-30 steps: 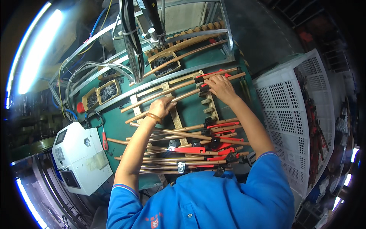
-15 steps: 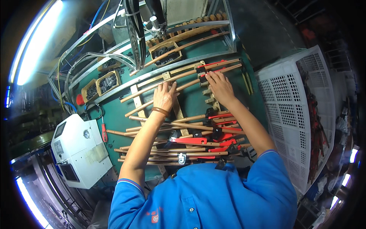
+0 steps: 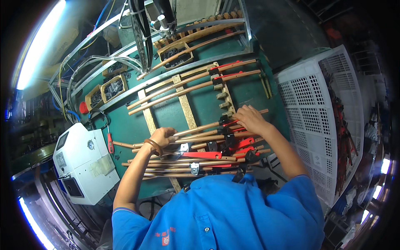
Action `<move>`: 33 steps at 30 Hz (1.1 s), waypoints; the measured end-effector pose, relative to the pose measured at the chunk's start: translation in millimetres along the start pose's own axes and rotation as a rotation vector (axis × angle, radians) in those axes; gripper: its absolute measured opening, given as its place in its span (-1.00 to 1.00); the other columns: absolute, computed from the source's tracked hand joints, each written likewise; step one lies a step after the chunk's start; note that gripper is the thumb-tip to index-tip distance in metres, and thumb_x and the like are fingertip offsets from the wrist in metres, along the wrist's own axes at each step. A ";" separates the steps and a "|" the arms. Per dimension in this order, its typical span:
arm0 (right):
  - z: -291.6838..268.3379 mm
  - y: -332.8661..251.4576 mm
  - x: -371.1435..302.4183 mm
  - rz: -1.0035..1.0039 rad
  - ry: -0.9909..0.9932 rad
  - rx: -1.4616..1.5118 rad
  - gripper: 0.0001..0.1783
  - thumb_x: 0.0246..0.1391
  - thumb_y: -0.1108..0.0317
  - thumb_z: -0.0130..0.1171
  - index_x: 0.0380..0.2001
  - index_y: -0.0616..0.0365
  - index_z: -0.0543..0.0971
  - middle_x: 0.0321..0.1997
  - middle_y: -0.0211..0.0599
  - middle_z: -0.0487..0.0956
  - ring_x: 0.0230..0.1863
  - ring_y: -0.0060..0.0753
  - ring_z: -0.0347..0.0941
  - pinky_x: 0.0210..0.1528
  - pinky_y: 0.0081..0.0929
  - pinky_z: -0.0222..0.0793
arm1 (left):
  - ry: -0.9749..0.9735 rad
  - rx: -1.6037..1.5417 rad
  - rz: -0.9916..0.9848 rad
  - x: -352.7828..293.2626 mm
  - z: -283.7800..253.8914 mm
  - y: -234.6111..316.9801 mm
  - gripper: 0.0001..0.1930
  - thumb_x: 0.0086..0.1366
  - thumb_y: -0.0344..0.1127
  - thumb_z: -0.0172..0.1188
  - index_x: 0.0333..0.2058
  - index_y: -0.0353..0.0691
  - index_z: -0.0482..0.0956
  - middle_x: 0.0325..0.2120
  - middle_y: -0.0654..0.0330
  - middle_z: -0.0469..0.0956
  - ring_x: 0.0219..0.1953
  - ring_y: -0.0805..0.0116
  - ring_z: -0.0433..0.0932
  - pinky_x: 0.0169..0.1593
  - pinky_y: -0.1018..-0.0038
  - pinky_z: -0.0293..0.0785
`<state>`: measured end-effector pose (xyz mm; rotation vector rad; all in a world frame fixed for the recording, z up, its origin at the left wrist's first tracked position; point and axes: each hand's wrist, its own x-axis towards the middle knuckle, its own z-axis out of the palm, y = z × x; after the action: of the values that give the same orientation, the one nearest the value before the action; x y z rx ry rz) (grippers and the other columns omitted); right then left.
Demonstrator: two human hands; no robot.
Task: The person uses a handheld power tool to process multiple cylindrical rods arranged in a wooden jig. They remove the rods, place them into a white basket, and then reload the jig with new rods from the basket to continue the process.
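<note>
My left hand, a brown bangle at its wrist, is closed round the left part of a copper-coloured tube at the far side of a pile. My right hand grips the same tube near its right end, beside its black fitting and red strip. More copper-coloured tubes with black fittings and red levers lie criss-cross just nearer to me. Beyond my hands, two similar tubes rest side by side across wooden slats, their right ends by a notched wooden strip.
A metal frame crosses the green table behind the slats. Boxes of small dark parts stand at the far left. A white machine and a red-handled screwdriver are left; a white perforated crate stands right.
Both hands have left the two tubes on the slats and come toward me to the pile, where they now hold another tube. The view has shifted slightly.
</note>
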<state>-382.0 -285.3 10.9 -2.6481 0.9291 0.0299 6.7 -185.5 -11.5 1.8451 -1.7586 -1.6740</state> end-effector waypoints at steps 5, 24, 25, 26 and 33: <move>-60.2 10.8 38.0 0.027 0.241 -0.019 -0.63 -0.25 0.49 0.35 -0.31 0.10 0.45 -0.23 -0.34 0.43 -0.15 -0.23 0.39 -0.15 -0.35 0.35 | 0.354 -0.105 0.117 -1.5 -24.3 35.1 -0.76 0.02 -0.39 0.42 -0.30 -0.33 0.66 -0.46 0.21 0.55 -0.41 0.46 0.50 -0.31 0.50 0.45; -15.4 66.3 72.4 -0.019 0.172 -0.312 -0.86 -0.02 0.47 0.04 -0.31 0.07 0.45 -0.29 -0.32 0.48 -0.12 -0.29 0.42 -0.06 -0.30 0.29 | 0.852 0.320 0.594 59.1 -9.3 16.1 -0.76 -0.10 -0.50 0.38 -0.39 -0.18 0.59 -0.49 0.16 0.44 -0.39 0.15 0.46 -0.33 0.32 0.42; -15.8 63.1 77.4 0.010 0.122 -0.302 -0.88 0.00 0.46 0.03 -0.32 0.08 0.45 -0.27 -0.31 0.50 -0.11 -0.28 0.43 -0.04 -0.28 0.29 | 0.854 0.329 0.572 57.0 -8.7 13.7 -0.75 -0.11 -0.50 0.38 -0.38 -0.17 0.60 -0.50 0.17 0.44 -0.40 0.16 0.47 -0.36 0.32 0.42; -11.4 62.2 83.9 0.014 0.110 -0.296 -0.88 0.01 0.45 0.02 -0.32 0.08 0.45 -0.28 -0.30 0.51 -0.11 -0.28 0.43 -0.04 -0.28 0.28 | 0.851 0.347 0.543 58.4 -7.5 6.8 -0.75 -0.11 -0.50 0.38 -0.38 -0.17 0.60 -0.50 0.17 0.44 -0.40 0.17 0.47 -0.36 0.32 0.43; 14.8 42.2 90.0 0.310 0.112 -0.586 -0.82 0.03 0.36 0.03 -0.26 0.14 0.47 -0.22 -0.25 0.56 0.00 -0.20 0.42 0.02 -0.28 0.28 | 0.871 0.699 0.487 52.7 -8.1 30.1 -0.69 -0.03 -0.27 0.35 -0.24 -0.05 0.58 -0.36 0.21 0.49 -0.29 0.18 0.50 -0.25 0.32 0.43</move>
<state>-335.7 -365.8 -27.4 -3.0093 1.5629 0.2673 -20.9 -239.6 -19.7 1.6866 -2.1574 -0.0077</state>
